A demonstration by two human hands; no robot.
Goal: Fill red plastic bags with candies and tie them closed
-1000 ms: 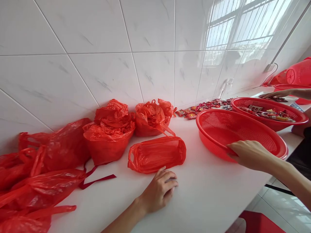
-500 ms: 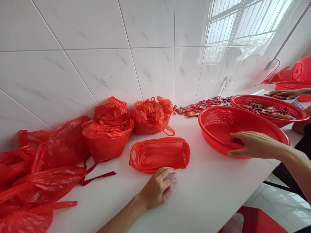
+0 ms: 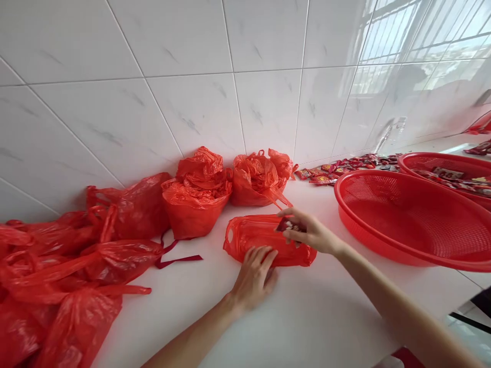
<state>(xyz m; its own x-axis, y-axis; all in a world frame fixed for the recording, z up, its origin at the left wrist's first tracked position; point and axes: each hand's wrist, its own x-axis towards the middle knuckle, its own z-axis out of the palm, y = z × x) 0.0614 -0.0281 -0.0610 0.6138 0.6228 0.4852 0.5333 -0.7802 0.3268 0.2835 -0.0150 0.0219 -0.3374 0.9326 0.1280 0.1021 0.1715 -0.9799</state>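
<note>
My left hand [image 3: 255,273] lies at the near side of an open red plastic bag [image 3: 245,225] on the white table. Its fingers are stretched over the bag's near edge and its thumb is blurred. Above the right part of that bag, my right hand [image 3: 312,232] pinches a small dark red packet [image 3: 288,225] with pale print. Further right stands a large red plastic basket [image 3: 383,220] with perforated sides.
Filled red bags [image 3: 95,255] crowd the left, with two bunched bags [image 3: 197,204] by the tiled wall. A dark red ribbon [image 3: 180,261] lies near them. Loose packets [image 3: 326,176] and a clear bottle [image 3: 383,135] stand along the wall; another basket [image 3: 418,159] holds packets.
My right hand has moved left from the basket to over the open bag, with a dark red packet in it. My left hand's fingers reach further over the bag's edge. The view has turned left.
</note>
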